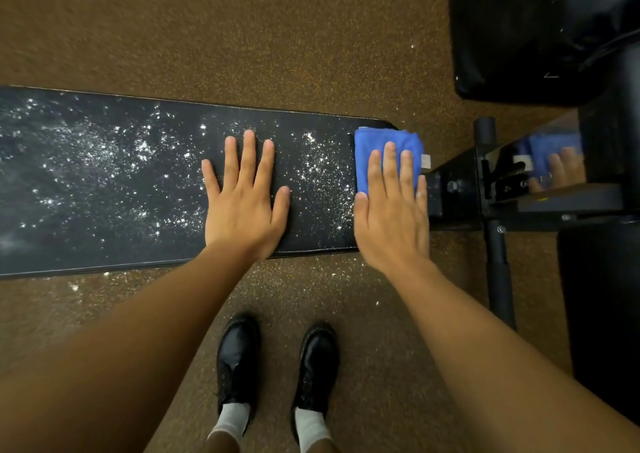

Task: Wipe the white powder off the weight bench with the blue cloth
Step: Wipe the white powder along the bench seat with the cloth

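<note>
A long black weight bench (104, 252) runs left to right across the view, speckled with white powder (104, 155) over most of its pad. A folded blue cloth (370, 141) lies on the bench's right end. My right hand (391, 210) presses flat on the cloth with straight fingers, covering its near part. My left hand (246, 196) rests flat on the pad just left of the cloth, fingers spread and holding nothing.
The bench's black metal frame and upright post (495, 245) stand to the right, with a mirror-like panel (550, 162) reflecting my right hand. Black padded equipment (536, 37) fills the top right. My black shoes (277, 359) stand on brown speckled flooring (242, 37), with powder spilled near the bench.
</note>
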`<state>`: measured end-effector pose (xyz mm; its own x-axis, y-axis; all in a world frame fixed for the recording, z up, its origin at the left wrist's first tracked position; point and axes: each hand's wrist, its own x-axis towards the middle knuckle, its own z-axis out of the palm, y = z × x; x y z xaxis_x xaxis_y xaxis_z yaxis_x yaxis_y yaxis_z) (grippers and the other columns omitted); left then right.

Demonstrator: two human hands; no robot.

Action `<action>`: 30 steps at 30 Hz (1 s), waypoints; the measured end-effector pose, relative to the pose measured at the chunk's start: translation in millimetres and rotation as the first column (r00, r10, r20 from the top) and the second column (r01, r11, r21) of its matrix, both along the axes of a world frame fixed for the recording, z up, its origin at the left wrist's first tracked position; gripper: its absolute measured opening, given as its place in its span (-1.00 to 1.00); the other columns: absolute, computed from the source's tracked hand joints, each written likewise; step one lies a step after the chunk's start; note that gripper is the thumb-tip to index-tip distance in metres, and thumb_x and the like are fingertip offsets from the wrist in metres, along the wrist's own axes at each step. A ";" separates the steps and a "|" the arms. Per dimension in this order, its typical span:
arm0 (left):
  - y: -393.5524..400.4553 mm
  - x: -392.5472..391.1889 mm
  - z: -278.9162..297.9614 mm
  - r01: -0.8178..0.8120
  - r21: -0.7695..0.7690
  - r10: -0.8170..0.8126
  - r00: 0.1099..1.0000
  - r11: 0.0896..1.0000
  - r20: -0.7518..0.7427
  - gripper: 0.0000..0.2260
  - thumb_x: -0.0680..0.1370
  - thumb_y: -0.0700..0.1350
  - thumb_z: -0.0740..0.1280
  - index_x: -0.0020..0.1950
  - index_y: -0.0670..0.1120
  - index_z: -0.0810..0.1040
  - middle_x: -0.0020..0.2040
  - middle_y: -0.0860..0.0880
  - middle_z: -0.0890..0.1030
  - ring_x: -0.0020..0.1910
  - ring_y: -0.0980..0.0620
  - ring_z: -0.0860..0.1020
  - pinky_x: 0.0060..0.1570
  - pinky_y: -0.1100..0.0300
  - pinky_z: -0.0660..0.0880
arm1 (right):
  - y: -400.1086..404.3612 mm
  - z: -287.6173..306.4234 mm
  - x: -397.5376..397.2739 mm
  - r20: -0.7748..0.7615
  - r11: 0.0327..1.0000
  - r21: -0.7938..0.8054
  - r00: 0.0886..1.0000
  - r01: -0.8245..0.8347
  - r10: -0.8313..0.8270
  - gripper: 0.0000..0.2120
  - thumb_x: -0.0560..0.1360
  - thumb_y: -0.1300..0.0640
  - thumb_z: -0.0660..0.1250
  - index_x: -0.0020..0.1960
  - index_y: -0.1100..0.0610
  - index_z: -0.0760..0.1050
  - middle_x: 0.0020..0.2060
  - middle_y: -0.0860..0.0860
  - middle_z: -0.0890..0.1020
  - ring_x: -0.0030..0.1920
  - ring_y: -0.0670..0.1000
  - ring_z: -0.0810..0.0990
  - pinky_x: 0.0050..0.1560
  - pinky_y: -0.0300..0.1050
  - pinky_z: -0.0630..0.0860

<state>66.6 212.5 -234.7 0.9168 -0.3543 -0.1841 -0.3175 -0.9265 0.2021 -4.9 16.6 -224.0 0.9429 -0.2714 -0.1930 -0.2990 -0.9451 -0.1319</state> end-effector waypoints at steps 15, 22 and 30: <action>0.7 0.5 -0.2 -0.003 -0.013 0.003 1.000 1.000 -0.018 -0.40 0.64 0.18 -0.12 0.62 -0.01 -0.16 0.62 -0.07 -0.21 0.57 -0.07 -0.30 0.50 -0.23 -0.26 | -0.5 -0.9 -4.9 0.006 1.000 0.024 1.000 0.010 -0.010 -0.40 0.61 -0.05 -0.12 0.58 0.14 -0.14 0.57 0.06 -0.12 0.56 0.06 -0.19 0.53 0.10 -0.17; 1.1 0.3 0.4 -0.002 -0.014 0.002 1.000 1.000 -0.019 -0.40 0.64 0.18 -0.12 0.62 -0.01 -0.17 0.62 -0.07 -0.22 0.57 -0.07 -0.31 0.50 -0.23 -0.26 | -24.3 -4.5 38.7 0.033 0.990 0.047 0.990 0.136 -0.138 -0.40 0.61 -0.01 -0.04 0.57 0.17 -0.08 0.57 0.10 -0.06 0.56 0.11 -0.11 0.52 0.14 -0.07; 0.5 -0.2 0.2 0.000 -0.021 -0.001 1.000 1.000 -0.019 -0.41 0.65 0.17 -0.10 0.62 -0.01 -0.17 0.62 -0.07 -0.21 0.57 -0.07 -0.30 0.50 -0.22 -0.27 | -1.8 1.2 15.9 0.035 0.999 0.045 0.999 -0.029 0.028 -0.38 0.59 -0.07 -0.14 0.58 0.17 -0.11 0.57 0.09 -0.09 0.56 0.07 -0.17 0.53 0.10 -0.16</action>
